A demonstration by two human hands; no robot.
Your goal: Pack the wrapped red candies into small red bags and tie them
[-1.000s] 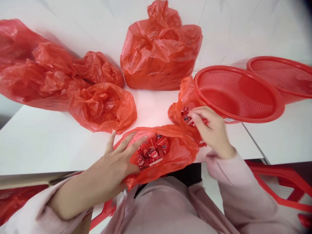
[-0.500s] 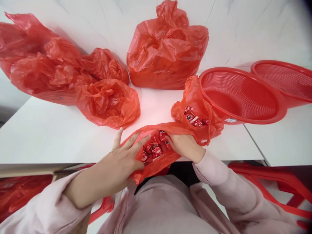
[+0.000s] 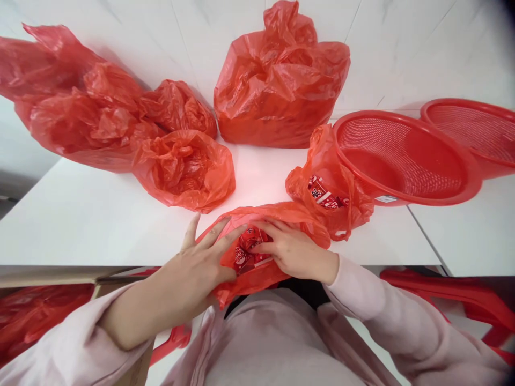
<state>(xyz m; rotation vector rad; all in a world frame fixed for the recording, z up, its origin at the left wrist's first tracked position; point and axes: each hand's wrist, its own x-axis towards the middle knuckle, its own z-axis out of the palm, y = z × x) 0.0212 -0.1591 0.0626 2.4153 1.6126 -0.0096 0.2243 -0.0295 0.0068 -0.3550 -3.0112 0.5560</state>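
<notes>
The red packets [image 3: 243, 256] lie inside an open red bag [image 3: 311, 224], directly under the right hand [image 3: 295, 249] and just beside the left hand [image 3: 201, 268]. The right grip reaches into the bag's mouth with thumb and forefinger apart around the packets; whether it pinches one, I cannot tell. The left grip is spread, its fingers fanned over the bag's left rim and its thumb near the packets.

The bag lies across the near edge of the table [image 3: 72, 220], its lower part hanging past that edge towards the person's lap. Just beyond its right end, a smaller bag [image 3: 356, 206] holds more packets and touches a red basket [image 3: 426, 199]; a second basket [image 3: 475, 126] stands behind. To the far left of the hands sits another open bag [image 3: 185, 177]. Between it and the smaller bag, a strip of white tabletop runs back to a large bunched bag [image 3: 281, 107] by the wall [image 3: 386, 53]. More white tabletop stretches left of the left hand.
</notes>
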